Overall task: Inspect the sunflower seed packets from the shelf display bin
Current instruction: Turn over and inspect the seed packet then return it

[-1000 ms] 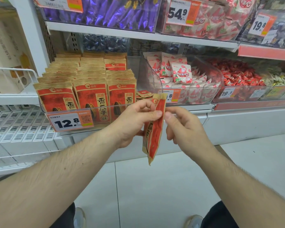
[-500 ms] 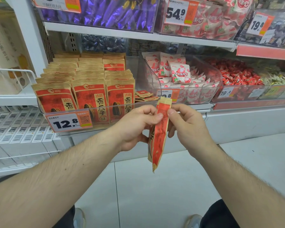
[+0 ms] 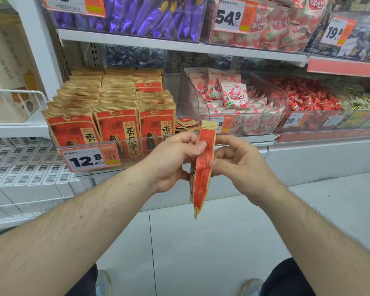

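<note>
Shop shelving fills the far side; near you, one sunflower seed packet (image 3: 203, 167) hangs edge-on, pinched between your left hand (image 3: 171, 161) and right hand (image 3: 241, 165), just before the display bin (image 3: 98, 144) of upright packets.

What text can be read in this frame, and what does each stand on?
"12.8": price tag on the seed bin.
"洽洽 香瓜子": binned seed packets.
"54.9": upper-shelf tag.
"19.8": upper-right tag.
"19.8": red-candy bin tag.
Held packet: print unreadable.

Left hand (image 3: 171, 161), right hand (image 3: 241, 165): both pinching.
</note>
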Demonstrator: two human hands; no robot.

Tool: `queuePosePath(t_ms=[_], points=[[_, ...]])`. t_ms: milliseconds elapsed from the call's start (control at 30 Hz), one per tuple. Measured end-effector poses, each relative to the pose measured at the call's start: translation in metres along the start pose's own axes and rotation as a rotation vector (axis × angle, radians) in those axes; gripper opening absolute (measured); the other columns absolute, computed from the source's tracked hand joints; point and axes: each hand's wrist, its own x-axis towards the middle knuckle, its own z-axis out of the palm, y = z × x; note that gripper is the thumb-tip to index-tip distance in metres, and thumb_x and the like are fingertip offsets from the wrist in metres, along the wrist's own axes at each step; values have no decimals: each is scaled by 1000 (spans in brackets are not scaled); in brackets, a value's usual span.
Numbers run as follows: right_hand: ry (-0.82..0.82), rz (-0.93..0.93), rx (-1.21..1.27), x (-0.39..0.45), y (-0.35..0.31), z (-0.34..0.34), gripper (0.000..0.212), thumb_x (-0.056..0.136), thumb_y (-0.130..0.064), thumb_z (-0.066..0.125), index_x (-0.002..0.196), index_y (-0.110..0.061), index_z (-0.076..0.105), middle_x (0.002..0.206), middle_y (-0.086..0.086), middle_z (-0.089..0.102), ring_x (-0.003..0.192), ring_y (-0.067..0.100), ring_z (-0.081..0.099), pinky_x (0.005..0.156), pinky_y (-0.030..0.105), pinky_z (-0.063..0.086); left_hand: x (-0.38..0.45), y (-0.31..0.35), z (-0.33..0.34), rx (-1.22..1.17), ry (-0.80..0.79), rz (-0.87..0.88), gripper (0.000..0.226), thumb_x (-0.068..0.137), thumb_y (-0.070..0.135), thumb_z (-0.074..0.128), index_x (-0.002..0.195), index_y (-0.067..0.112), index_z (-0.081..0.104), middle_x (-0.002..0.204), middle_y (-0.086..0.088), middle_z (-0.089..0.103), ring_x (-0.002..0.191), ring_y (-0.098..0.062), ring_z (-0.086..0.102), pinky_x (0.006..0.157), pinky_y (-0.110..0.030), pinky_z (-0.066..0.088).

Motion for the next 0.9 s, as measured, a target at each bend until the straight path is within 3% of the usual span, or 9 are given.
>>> queuePosePath(t_ms=[133,267,333,533,667,767,900], points=[[-22,-12,-33,0,-1,-2,39,83,6,69,113,-18,63,71,2,71,69,20,69,71,33,56,0,-1,1,10,4,2,26,96,16,56,71,17,48,74,-9,60,88,-34,60,74,-46,50],[-49,7,-98,-3,-1,-2,52,71,-5,76,118,-25,62,76,-1,66,64,15,63,69,30,56,0,2,1,-11,16,13,25,96,16,55,72,18,49,68,-4,60,70,-22,59,65,-39,49],[-71,20,-122,-4,-1,-2,60,74,1,76,125,-24,60,81,3,63,63,14,61,67,28,53,1,4,0,-21,24,26,26,96,15,55,71,18,48,66,-4,58,64,-19,58,65,-38,49],[-74,5,-175,-5,-2,0,69,77,5,77,134,-27,57,89,5,63,67,17,64,72,30,56,3,4,-3,-44,43,46,26,96,15,55,72,18,46,73,-10,54,71,-24,57,65,-39,50],[-176,40,-415,-8,0,2,100,67,-12,84,142,-55,34,118,-1,51,94,16,65,89,39,56,3,6,-6,-123,52,72,21,95,17,54,75,17,47,71,-12,59,72,-28,63,63,-40,53],[-268,101,-326,-9,0,4,113,67,-7,81,144,-64,20,130,-8,50,106,15,64,81,41,60,2,10,-7,-159,28,94,8,92,19,55,91,14,50,68,-6,62,74,-27,61,74,-49,50],[-326,134,-168,-10,-1,1,113,67,-1,77,147,-59,22,124,7,60,90,22,71,70,38,58,1,12,-10,-180,-17,94,20,80,27,60,94,14,52,74,-5,62,67,-21,61,76,-49,50]])
